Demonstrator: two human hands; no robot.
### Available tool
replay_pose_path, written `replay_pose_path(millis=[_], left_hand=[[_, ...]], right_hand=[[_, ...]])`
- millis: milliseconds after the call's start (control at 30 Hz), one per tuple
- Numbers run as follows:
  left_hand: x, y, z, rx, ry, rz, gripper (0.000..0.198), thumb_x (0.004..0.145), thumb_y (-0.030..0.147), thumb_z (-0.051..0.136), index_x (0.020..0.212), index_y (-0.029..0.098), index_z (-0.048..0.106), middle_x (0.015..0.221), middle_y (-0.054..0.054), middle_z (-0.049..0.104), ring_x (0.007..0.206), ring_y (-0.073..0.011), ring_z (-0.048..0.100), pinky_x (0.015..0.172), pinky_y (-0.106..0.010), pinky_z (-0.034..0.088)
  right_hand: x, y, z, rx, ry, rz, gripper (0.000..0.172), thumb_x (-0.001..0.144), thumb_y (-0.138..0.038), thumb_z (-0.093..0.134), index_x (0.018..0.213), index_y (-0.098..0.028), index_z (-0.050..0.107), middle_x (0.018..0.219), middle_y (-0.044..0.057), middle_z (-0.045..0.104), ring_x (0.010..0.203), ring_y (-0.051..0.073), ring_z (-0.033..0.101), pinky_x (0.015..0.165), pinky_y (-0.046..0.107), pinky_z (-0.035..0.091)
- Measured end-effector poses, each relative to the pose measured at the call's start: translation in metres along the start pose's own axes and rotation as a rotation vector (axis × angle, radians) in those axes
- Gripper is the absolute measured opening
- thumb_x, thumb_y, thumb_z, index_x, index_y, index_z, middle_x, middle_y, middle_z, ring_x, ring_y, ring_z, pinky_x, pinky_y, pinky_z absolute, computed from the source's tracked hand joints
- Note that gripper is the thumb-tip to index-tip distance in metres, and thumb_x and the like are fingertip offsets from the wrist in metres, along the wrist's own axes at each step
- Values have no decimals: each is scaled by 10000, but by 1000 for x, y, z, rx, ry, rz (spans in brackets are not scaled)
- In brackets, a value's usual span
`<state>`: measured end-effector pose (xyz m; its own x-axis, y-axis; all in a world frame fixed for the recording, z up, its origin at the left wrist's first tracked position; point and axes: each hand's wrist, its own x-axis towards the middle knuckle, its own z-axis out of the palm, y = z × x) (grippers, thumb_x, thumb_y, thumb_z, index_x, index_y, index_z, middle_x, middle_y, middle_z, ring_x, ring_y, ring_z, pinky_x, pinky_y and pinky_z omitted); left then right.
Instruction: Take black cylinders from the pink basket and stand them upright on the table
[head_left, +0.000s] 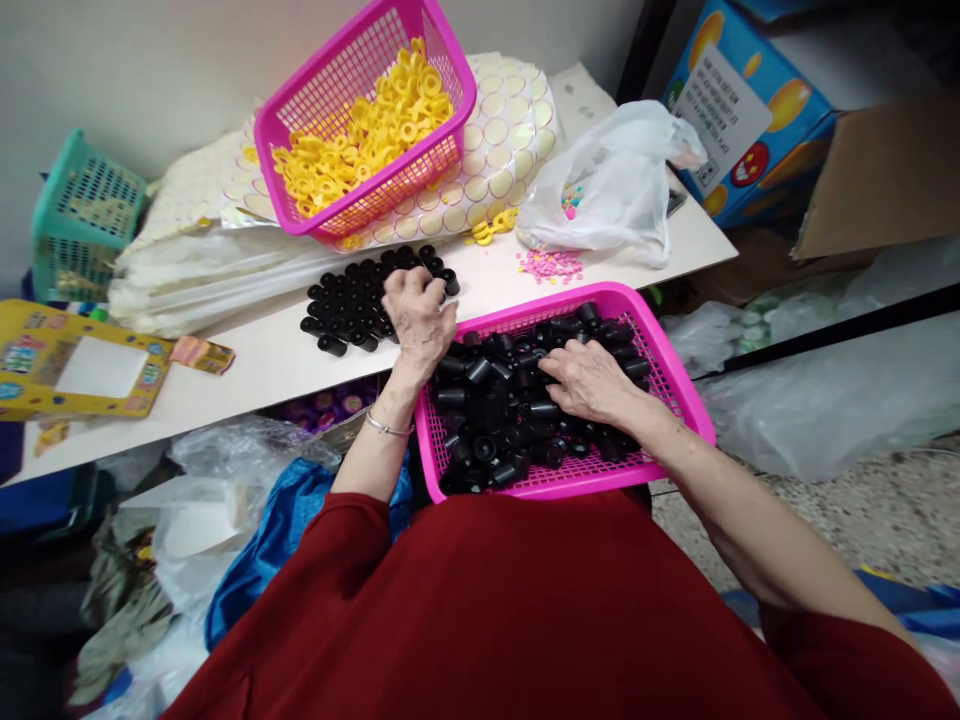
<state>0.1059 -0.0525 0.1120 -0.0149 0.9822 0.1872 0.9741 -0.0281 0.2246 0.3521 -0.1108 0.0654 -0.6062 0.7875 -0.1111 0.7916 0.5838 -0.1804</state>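
Rows of small black cylinders (345, 300) stand packed together on the white table. My left hand (417, 312) is over the right end of this group, its fingers curled down onto the pieces; what they grip is hidden. A pink basket (701, 425) in front of me holds many loose black cylinders (510, 470), lying at mixed angles. My right hand (585, 380) reaches into it from the right with bent fingers among the pieces, and whether one is pinched cannot be made out.
Behind stands a pink basket (454, 145) of yellow rings (360, 140). A white plastic bag (600, 195) and pink beads (551, 265) lie at the back right. Yellow packaging (82, 360) is at the left, a blue box (750, 110) at the right.
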Motion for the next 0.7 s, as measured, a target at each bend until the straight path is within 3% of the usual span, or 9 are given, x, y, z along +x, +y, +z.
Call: replay_pose_path(millis=[100,200,267,367,500,600,700], left_hand=[[-8,19,-11,-45,-185,187,147,896,266,570,910,218,707,1082,-87,682,1165,-301,508,981,-433,390],[-19,26,-18,-8,-386,199,186,853,352,666,760,191,686,796,-82,649,879,-264,577,811,-382,431],[-29,24,-19,57,-450,197,254,791,414,745,718,183,673,723,-78,610,800,-259,569,741,-367,428],[-47,17,-13,120,-420,290,225,744,359,787,720,167,672,804,-111,629,837,-279,579,740,-381,441],[-60,15,-3,61,-374,372,62,751,213,722,762,166,682,1008,-133,651,955,-301,585,805,-419,461],[-59,19,-1,-197,-425,369,117,764,201,722,874,174,694,1052,-93,666,1000,-270,588,876,-410,470],[-56,22,-3,-503,-504,336,238,773,188,730,1005,175,686,997,-44,684,921,-202,601,854,-350,478]], right_hand=[[0,-1,4,-7,-36,-3,222,855,-187,579,1048,-206,686,968,89,720,937,264,581,757,369,367],[1,-3,5,7,-23,33,178,874,-194,581,1018,-198,686,961,102,728,936,270,606,778,377,405],[1,-1,5,78,29,65,145,873,-195,585,978,-189,685,971,118,727,939,275,622,790,387,435],[-1,4,7,385,208,138,202,845,-200,606,1030,-193,688,939,93,714,876,250,635,768,376,478],[-3,2,10,1067,373,192,340,808,-298,666,1135,-208,680,824,11,676,719,187,613,684,351,516],[-6,-8,7,1371,408,168,388,757,-388,748,1099,-212,694,859,14,691,771,185,639,744,369,548],[-10,-18,2,1432,461,174,373,738,-404,785,1060,-230,710,920,27,699,843,195,651,791,380,563]])
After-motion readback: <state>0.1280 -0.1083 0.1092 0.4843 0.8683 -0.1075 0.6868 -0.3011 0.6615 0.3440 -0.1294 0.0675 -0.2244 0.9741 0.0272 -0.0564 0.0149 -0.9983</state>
